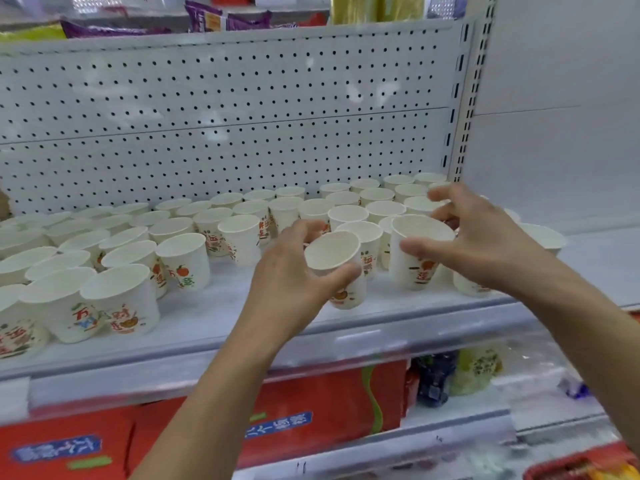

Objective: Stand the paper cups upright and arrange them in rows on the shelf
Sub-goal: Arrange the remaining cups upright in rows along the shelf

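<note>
Several white paper cups with orange and red print stand upright in rows on the pale shelf. My left hand grips one cup near the shelf's front edge, thumb in front and fingers behind; the cup leans slightly toward me. My right hand reaches around a taller-looking cup just to the right, thumb at its front wall and fingers spread behind it. Whether that hand is gripping the cup is unclear. More cups fill the left front.
A white pegboard back panel rises behind the cups. The shelf's right upright and a plain white wall close the right side. Red boxes and packaged goods sit on the shelf below. Purple bags lie above.
</note>
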The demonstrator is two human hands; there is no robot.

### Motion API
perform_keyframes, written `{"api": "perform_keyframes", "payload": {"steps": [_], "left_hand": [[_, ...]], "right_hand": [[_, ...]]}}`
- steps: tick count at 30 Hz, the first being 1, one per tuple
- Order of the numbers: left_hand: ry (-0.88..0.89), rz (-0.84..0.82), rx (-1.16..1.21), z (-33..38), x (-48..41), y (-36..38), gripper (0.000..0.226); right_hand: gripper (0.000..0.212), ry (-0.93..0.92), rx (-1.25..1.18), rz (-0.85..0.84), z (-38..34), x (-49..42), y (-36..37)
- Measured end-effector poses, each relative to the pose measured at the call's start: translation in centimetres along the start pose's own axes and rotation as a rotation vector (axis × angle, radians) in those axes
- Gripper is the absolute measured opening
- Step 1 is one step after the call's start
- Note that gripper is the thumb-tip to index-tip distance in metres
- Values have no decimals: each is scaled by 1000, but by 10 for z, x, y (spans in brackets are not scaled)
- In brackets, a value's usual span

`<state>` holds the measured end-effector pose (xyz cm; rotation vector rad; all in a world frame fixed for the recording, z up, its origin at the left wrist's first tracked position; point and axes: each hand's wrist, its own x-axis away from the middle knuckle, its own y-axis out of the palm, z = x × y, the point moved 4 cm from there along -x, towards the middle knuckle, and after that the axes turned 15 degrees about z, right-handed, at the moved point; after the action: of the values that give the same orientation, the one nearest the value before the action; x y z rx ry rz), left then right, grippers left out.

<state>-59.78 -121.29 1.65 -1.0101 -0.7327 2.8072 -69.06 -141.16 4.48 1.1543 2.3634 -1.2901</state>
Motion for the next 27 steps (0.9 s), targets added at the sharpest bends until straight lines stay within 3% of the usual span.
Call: {"api": "perform_keyframes", "payload": {"steps": [8,18,24,27], "left_hand": [[15,-67,-50,9,2,42,76],[50,19,-168,18,8,54,79],[46,67,-184,22,15,53,80],[83,86,-204,23,18,52,60]], "right_hand": [[76,-135,288,-104,1,1,11],[74,-212,498,-106,8,-7,14],[71,-307,464,-108,9,-9,8],[57,-405,414,-109,6,-9,3]]}}
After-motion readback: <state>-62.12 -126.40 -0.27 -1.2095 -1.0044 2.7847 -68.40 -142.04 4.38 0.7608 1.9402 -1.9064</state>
